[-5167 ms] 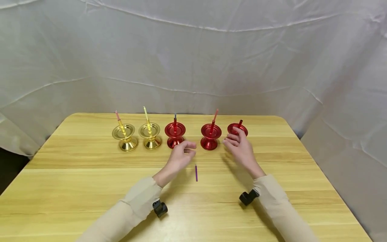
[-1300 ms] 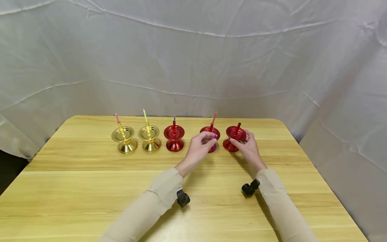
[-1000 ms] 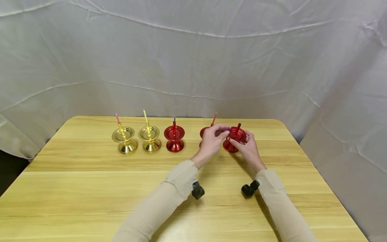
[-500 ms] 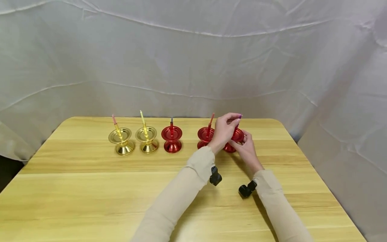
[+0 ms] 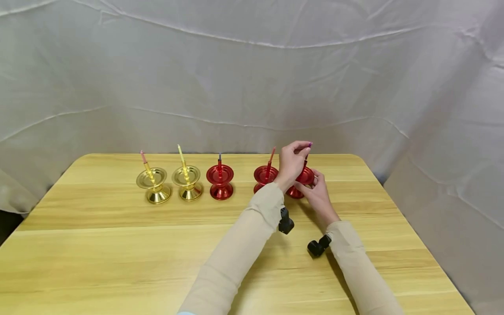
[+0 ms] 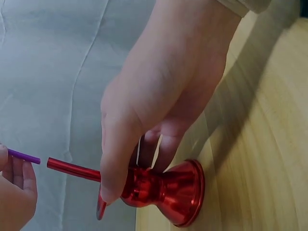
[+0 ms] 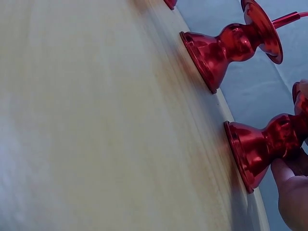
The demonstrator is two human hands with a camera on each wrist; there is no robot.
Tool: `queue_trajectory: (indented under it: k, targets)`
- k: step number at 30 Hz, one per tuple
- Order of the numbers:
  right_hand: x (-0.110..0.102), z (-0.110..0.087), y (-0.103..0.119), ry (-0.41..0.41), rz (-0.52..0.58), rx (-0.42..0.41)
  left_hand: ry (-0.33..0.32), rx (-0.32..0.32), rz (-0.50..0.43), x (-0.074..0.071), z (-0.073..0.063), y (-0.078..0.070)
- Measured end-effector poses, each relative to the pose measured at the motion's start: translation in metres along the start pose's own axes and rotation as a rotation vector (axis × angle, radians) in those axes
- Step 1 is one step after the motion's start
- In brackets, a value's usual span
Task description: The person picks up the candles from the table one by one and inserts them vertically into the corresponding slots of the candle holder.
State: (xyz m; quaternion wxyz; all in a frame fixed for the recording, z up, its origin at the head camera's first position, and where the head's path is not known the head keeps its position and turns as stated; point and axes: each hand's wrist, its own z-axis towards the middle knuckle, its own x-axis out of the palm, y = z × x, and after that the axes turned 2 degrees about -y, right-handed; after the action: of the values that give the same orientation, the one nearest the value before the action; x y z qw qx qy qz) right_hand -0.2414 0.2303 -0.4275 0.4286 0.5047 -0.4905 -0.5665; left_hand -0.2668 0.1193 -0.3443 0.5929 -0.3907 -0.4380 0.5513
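My left hand (image 5: 290,162) pinches a thin purple candle (image 6: 24,156) above the rightmost red candle holder (image 6: 180,190). In the left wrist view the candle's lower end sits just short of the tube (image 6: 72,168) rising from that holder, nearly in line with it. My right hand (image 5: 320,199) grips the holder below its dish, which the thumb and fingers partly hide in the left wrist view. The base (image 7: 248,154) of the holder stands on the table in the right wrist view.
Left of my hands, a red holder (image 5: 260,173) bears a red candle, and another (image 5: 221,191) a blue one. Two gold holders (image 5: 190,192) farther left carry a yellow and a pink candle. A pale cloth (image 5: 197,78) hangs behind the wooden table (image 5: 118,262).
The purple candle, on the table 5.2 s ago, has been picked up by my left hand and carried right and up over the tube. My right hand has taken hold of the red holder.
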Motion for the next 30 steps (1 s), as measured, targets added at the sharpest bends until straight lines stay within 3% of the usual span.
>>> queue_trajectory:
  k: [8,30]
  targets:
    - [-0.001,0.001,-0.002,-0.006,-0.011,-0.014,0.001,-0.072,0.039,-0.002,0.000,0.002]
    - [0.001,0.002,-0.003,-0.021,-0.021,-0.025,0.042,-0.078,0.159,-0.002,-0.001,0.015]
